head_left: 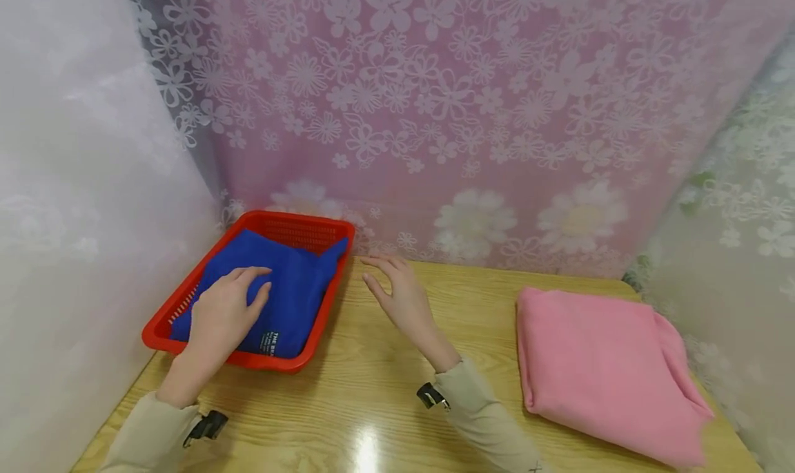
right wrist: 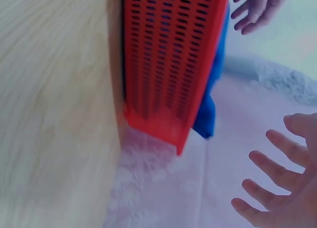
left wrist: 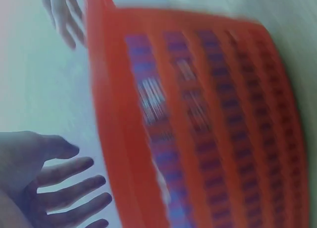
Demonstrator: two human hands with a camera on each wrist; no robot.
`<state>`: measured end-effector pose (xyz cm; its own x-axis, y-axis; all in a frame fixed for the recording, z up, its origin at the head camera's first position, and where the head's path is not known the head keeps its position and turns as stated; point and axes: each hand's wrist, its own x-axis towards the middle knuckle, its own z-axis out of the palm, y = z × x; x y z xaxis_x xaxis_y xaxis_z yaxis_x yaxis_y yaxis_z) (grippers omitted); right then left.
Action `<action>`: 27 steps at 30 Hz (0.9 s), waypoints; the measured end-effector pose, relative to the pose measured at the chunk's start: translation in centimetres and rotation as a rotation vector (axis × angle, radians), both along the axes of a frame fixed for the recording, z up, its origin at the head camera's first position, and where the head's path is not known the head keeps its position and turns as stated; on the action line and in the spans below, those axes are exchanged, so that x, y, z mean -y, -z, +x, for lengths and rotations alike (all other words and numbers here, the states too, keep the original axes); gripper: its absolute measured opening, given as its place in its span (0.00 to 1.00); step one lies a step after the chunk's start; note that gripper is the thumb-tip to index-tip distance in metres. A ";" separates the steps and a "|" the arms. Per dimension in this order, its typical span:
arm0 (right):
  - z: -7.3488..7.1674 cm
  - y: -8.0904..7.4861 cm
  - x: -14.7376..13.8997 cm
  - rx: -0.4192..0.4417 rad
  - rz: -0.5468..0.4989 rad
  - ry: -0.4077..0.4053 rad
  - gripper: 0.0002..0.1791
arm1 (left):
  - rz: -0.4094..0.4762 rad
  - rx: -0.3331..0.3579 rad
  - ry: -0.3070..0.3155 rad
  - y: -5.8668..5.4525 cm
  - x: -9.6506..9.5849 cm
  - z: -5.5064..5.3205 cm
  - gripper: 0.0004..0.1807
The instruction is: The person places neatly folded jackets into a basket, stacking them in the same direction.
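Observation:
A folded blue cloth item (head_left: 288,280), with white print near its front edge, lies inside a red plastic basket (head_left: 313,338). One corner of the cloth rises over the basket's right rim. My left hand (head_left: 223,314) hovers above the basket's left side, fingers spread and holding nothing. To the right of the basket, my right hand (head_left: 400,297) is raised over the table with loosely bent, bare fingers. In the right wrist view the spread right hand (right wrist: 282,173) stands apart from the basket's slotted side (right wrist: 163,54). The left wrist view is blurred.
A folded pink garment (head_left: 602,369) lies on the right part of the wooden table (head_left: 373,397). Behind the table hangs a pink flowered curtain (head_left: 397,114), and pale sheeting (head_left: 81,183) closes in the left side, near the basket.

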<state>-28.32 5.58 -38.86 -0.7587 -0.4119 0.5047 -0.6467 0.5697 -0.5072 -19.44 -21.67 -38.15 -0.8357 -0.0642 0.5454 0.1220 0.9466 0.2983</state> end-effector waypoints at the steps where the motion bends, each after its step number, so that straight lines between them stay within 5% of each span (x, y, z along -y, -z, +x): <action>1: 0.1 -0.2 -0.7 -0.012 -0.007 0.008 0.19 | 0.007 -0.029 0.010 -0.2 -1.0 -0.2 0.14; 6: 0.5 -0.9 -3.8 -0.056 -0.013 0.041 0.18 | 0.035 -0.116 0.077 -0.6 -5.7 -1.5 0.13; 16: 0.9 -1.4 -11.7 -0.117 0.035 0.102 0.20 | 0.073 -0.154 0.195 0.5 -14.0 -4.2 0.13; 27: 2.6 -0.7 -25.1 -0.127 0.117 0.300 0.22 | 0.101 -0.044 0.320 1.5 -21.9 -6.6 0.16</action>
<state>-25.75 30.68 -38.20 -0.7889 -0.2405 0.5655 -0.4950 0.7940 -0.3529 -26.00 0.24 -39.66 -0.7981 0.1418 0.5856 0.4228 0.8242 0.3767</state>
